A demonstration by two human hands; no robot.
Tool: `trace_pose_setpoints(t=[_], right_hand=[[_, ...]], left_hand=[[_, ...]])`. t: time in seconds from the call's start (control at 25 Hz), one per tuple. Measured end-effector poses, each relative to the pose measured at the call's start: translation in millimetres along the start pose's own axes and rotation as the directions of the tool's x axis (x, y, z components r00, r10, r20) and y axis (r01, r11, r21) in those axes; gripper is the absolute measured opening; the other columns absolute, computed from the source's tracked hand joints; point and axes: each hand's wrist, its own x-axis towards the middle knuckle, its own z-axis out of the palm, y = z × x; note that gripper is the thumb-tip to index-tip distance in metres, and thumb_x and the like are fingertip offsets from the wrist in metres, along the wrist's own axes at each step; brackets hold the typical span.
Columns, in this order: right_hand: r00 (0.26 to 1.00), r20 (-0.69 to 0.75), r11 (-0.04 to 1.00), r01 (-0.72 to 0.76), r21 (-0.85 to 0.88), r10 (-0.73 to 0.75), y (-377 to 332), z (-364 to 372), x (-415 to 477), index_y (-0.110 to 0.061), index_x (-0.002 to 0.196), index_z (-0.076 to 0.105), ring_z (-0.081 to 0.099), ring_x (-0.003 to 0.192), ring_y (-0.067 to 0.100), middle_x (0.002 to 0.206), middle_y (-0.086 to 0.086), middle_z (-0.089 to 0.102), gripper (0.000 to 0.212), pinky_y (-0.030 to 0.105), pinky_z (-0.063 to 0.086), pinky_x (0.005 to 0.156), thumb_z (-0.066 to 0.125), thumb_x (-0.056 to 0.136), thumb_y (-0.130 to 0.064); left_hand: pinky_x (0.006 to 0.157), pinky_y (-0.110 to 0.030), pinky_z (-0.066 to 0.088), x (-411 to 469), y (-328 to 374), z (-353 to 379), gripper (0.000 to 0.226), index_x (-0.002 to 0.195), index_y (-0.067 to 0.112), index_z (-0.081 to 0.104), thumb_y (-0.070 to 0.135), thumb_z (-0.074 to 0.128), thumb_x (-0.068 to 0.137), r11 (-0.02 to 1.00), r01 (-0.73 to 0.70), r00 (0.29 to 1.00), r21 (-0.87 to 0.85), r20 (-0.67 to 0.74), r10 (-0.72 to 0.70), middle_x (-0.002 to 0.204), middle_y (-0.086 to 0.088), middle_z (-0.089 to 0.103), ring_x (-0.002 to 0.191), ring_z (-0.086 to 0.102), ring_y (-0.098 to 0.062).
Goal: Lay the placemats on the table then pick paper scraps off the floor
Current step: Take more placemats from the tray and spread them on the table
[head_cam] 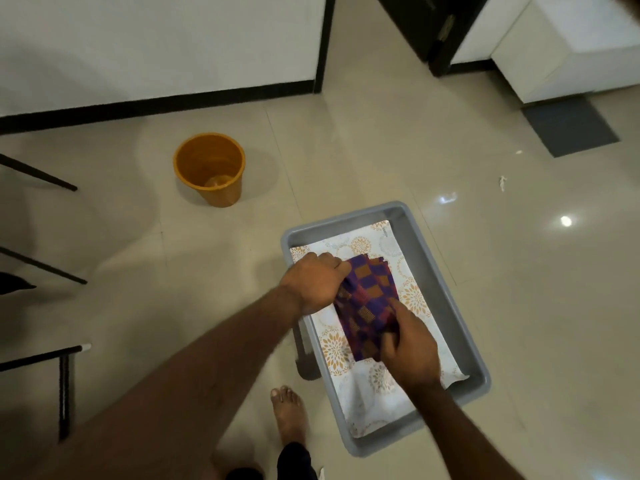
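Observation:
A grey plastic bin (446, 289) sits on the tiled floor in front of me. Inside lies a white placemat (381, 393) printed with orange flowers. On top of it is a purple and orange checked placemat (367, 299). My left hand (315, 282) grips that checked mat at its upper left edge. Gripping its lower right edge is my right hand (408, 348). Paper scraps lie on the floor at the right: one white scrap (502, 182) and a smaller scrap (518, 152) further back.
An orange bucket (211, 168) stands on the floor to the left of the bin. Black chair legs (64, 386) stick in from the left edge. A grey doormat (568, 124) lies at the back right, beside a dark door (433, 26). My bare foot (289, 410) is beside the bin.

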Motion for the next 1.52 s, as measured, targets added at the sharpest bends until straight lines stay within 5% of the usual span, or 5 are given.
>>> trace_pose_setpoints(t=[0.28, 0.48, 0.92, 1.2, 1.52], right_hand=[[0.968, -0.031, 0.946, 0.250, 0.205, -0.249, -194.0, -65.1, 46.3, -0.025, 0.150, 0.038, 0.065, 0.111, 0.020, 0.128, 0.000, 0.065, 0.058, 0.037, 0.056, 0.094, 0.058, 0.095, -0.022], [0.842, -0.010, 0.750, 0.485, 0.450, -0.539, -398.5, -69.7, 19.6, -0.039, 0.148, 0.030, 0.065, 0.092, 0.004, 0.098, -0.016, 0.064, 0.071, 0.023, 0.058, 0.077, 0.066, 0.090, -0.022], [0.593, 0.135, 0.533, 0.571, 0.624, -0.793, -707.5, 11.9, -176.1, -0.026, 0.150, 0.039, 0.063, 0.079, 0.013, 0.089, -0.009, 0.062, 0.084, 0.036, 0.057, 0.078, 0.067, 0.073, -0.007], [0.472, 0.267, 0.507, 0.512, 0.693, -0.840, -796.4, 49.6, -294.5, -0.030, 0.155, 0.027, 0.059, 0.080, -0.004, 0.094, -0.019, 0.063, 0.089, 0.011, 0.045, 0.059, 0.072, 0.078, -0.034], [-0.010, 0.559, 0.503, 0.422, 0.754, -0.829, -825.5, 81.8, -349.1, -0.026, 0.156, 0.024, 0.063, 0.090, -0.019, 0.087, -0.027, 0.074, 0.103, 0.010, 0.050, 0.075, 0.085, 0.074, -0.042]], left_hand=[[0.083, -0.043, 0.054, -126.2, -96.1, -149.0, 0.022, 0.117, 0.024, 0.055, 0.025, 0.049, 0.096, 0.887, 0.433, 0.867, -0.163, -0.195, -0.459, 0.111, -0.006, 0.066, 0.095, 0.062, -0.026], [0.086, -0.047, 0.053, -300.7, -164.9, -222.5, 0.030, 0.126, 0.019, 0.054, 0.031, 0.040, 0.102, 0.610, 0.681, 0.489, -0.404, -0.369, -0.790, 0.116, -0.009, 0.066, 0.102, 0.063, -0.034], [0.065, -0.033, 0.062, -619.1, -135.8, -250.1, 0.049, 0.086, 0.010, 0.063, 0.044, 0.093, 0.066, -0.046, 0.156, 0.316, -0.987, 0.094, -0.944, 0.070, -0.004, 0.072, 0.071, 0.072, -0.022], [0.054, -0.028, 0.043, -743.9, -111.3, -242.4, 0.012, 0.086, 0.004, 0.059, -0.001, 0.064, 0.095, -0.082, 0.030, 0.037, -0.996, 0.084, -0.996, 0.081, -0.018, 0.057, 0.069, 0.057, -0.026], [0.040, -0.026, 0.053, -830.1, -106.6, -244.0, 0.014, 0.083, 0.004, 0.066, 0.009, 0.073, 0.093, -0.022, -0.226, -0.361, -0.974, 0.105, -0.927, 0.076, -0.020, 0.066, 0.052, 0.063, -0.021]])
